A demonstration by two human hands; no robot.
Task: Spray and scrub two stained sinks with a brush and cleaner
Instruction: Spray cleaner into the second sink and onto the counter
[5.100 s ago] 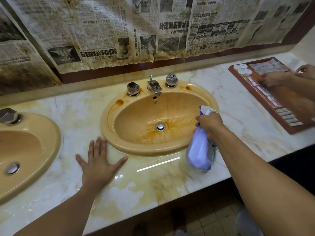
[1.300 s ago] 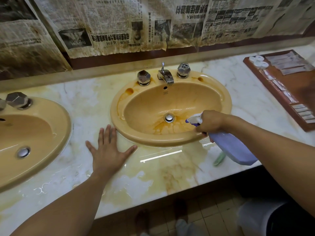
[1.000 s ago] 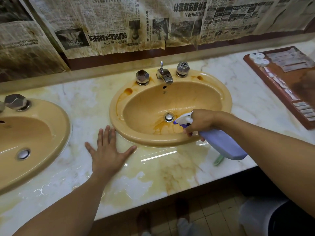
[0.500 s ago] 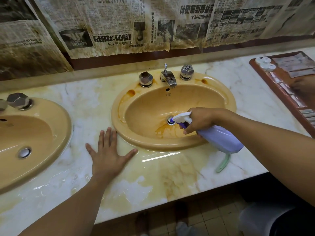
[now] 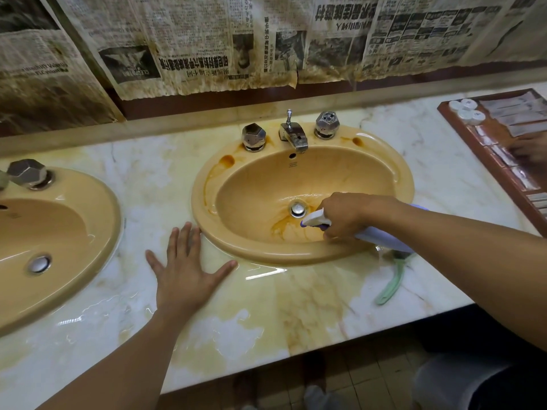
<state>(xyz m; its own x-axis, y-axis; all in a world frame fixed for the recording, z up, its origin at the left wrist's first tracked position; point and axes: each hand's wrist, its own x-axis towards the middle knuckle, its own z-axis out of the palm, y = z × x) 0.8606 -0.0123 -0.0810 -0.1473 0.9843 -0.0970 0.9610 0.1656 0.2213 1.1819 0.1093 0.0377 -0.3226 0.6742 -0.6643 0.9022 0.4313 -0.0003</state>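
A tan oval sink (image 5: 393, 170) with orange-brown stains around its drain (image 5: 297, 209) sits in the middle of the marble counter. My right hand (image 5: 349, 216) grips a lilac spray bottle (image 5: 384, 236), tilted nearly flat, its white nozzle pointing left and down into the basin close to the drain. My left hand (image 5: 186, 273) lies flat on the counter, fingers spread, just left of the sink's front rim. A pale green brush (image 5: 390, 284) lies on the counter to the sink's right, its head hidden under my forearm. A second tan sink (image 5: 100, 232) is at the left edge.
Chrome faucet (image 5: 293, 134) and two faceted knobs stand behind the middle sink. A brown tray (image 5: 500, 173) of sachets and small white caps lies at the right, with another person's hand (image 5: 529, 147) on it. Stained newspaper covers the wall. The counter's front edge runs near my arms.
My right hand has tipped the bottle from upright beside the sink to nearly flat and pushed its nozzle leftward into the basin toward the drain. My left hand has stayed flat.
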